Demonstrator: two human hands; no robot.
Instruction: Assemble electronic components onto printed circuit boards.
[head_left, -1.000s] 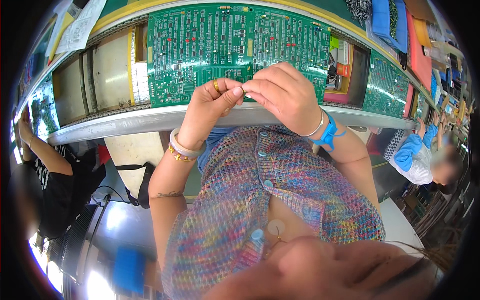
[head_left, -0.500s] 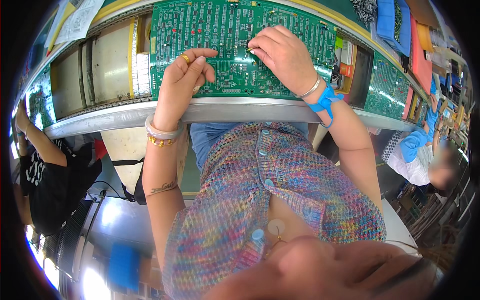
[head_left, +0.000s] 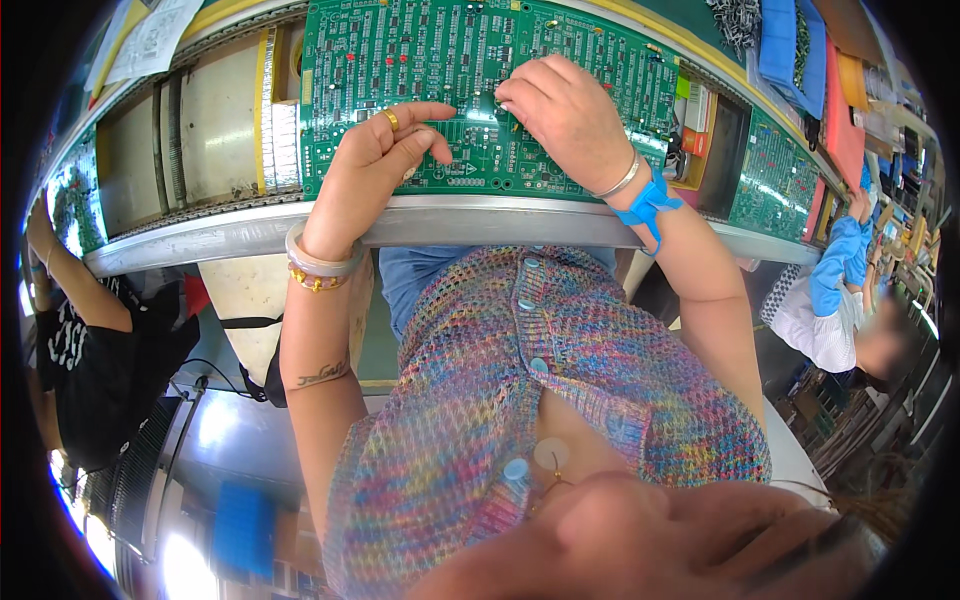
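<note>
A large green circuit board, crowded with small parts, lies in front of me on a rail-edged line. Over its left half is my left hand, its index finger stretched along the board, the thumb apart from it and the other fingers curled under. I see nothing between thumb and index finger; what the curled fingers cover is hidden. My right hand is above the board's middle, thumb and fingertips pinched together close to its surface. Whatever tiny thing the pinch holds is too small to name. A blue wrist strap circles my right wrist.
A metal rail runs along the near edge. Another green board sits further right, and blue bins of small parts stand at the far right. Co-workers sit on both sides, one in a black shirt at left.
My left hand has shifted a little to the right, its index fingertip nearer my right fingers. My right hand stays almost in place, still pinched; the yellowish bit at its fingertips shows less.
</note>
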